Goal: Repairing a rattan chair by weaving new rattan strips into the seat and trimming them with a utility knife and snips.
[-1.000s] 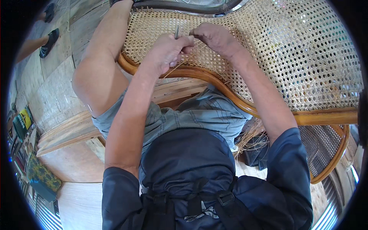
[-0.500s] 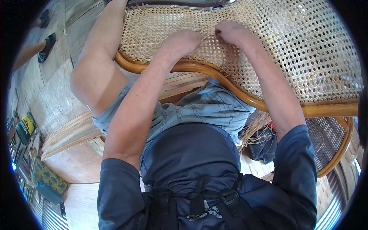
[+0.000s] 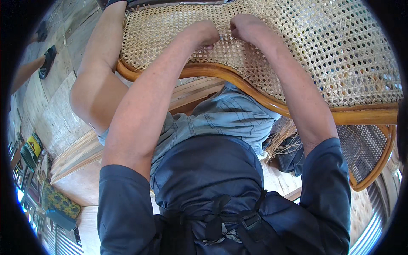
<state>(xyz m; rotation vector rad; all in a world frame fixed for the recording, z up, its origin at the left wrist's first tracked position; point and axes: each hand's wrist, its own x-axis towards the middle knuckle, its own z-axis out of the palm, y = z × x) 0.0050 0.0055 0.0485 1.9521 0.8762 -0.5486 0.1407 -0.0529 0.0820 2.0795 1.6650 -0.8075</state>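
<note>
A woven cane chair seat [image 3: 323,55] in a curved wooden frame [image 3: 238,80] lies across my lap. Both my hands rest close together on the cane webbing near its far edge. My left hand [image 3: 203,34] is curled into a fist, knuckles up, pressed onto the weave. A small grey tip shows at its thumb side, seemingly a thin tool, mostly hidden. My right hand [image 3: 246,26] is also curled, fingers tucked down into the webbing just right of the left hand. What its fingers pinch is hidden.
My bare knee [image 3: 91,97] sticks out under the seat at the left. Loose cane strands [image 3: 284,140] hang below the frame by a second mesh panel [image 3: 365,144]. Another person's sandalled foot [image 3: 46,61] stands on the tiled floor far left. Wooden boards [image 3: 76,153] lie below.
Both hands have shifted farther up the cane webbing and closed tighter together. The thin tool that stood up between them a second ago is now almost hidden.
</note>
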